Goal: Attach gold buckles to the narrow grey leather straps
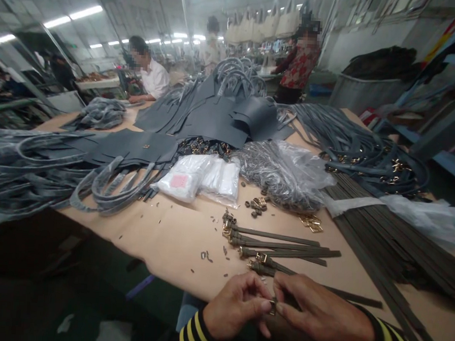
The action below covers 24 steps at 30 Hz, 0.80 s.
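Note:
My left hand (233,305) and my right hand (315,310) meet at the table's front edge, fingers pinched. Between their fingertips shows a small gold buckle (272,307) on a dark strap, mostly hidden by the fingers. The left thumb and fingers press on the buckle; the right fingers close on the strap beside it. Just beyond, several olive-brown buckled straps (284,246) lie side by side, their gold buckles toward the left. Loose strap loops (256,211) and gold buckles (311,223) rest farther back.
A bundle of long olive straps (384,240) lies at the right. White plastic packets (200,178) and a clear bag of small dark parts (284,173) stand mid-table. Blue-grey panels (215,114) and handles (25,170) are piled behind and left. Several people work beyond the table.

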Each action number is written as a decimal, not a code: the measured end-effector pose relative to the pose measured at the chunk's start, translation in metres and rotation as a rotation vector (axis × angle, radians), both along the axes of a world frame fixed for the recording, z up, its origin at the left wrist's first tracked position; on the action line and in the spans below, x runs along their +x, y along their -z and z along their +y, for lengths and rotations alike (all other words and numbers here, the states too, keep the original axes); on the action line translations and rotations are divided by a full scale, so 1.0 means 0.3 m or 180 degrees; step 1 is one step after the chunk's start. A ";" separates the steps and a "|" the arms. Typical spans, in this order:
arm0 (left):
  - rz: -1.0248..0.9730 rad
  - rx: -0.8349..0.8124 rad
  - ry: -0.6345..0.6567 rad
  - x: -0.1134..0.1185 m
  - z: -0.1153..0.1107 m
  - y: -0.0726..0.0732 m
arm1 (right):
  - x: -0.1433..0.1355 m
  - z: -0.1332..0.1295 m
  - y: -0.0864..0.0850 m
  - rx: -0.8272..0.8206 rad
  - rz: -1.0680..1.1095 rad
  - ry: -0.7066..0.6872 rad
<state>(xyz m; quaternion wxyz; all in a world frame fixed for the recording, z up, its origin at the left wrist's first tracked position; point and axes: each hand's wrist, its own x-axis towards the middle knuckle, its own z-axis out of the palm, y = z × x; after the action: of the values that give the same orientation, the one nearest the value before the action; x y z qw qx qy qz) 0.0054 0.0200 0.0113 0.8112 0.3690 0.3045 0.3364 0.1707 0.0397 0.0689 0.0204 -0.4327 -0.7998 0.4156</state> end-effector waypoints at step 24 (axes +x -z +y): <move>0.0903 -0.0452 -0.0795 -0.046 0.075 0.065 | -0.138 0.427 0.193 0.1441 -0.0959 0.0909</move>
<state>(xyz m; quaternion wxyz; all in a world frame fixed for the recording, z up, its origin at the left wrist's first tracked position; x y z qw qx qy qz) -0.0085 0.0425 -0.0083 0.7361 0.3139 0.4820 0.3567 0.1293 0.1678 0.0109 0.0557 -0.5819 -0.7972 0.1509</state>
